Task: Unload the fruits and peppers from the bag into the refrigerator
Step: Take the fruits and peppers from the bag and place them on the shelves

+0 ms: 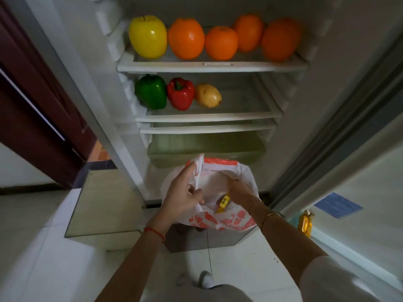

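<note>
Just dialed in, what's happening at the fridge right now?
A person is unloading a plastic bag into the open refrigerator. The left hand holds the bag's rim open while the right hand reaches inside beside a yellow item. Already shelved: a yellow apple and four oranges on top, a green pepper, red pepper and potato below.

Both hands [185, 192] in bag [235, 221] before refrigerator [213, 66]

The right hand [237, 192] hides its fingertips inside the bag [218, 192], and the yellow thing [224, 202] there shows too little to be identified.
</note>
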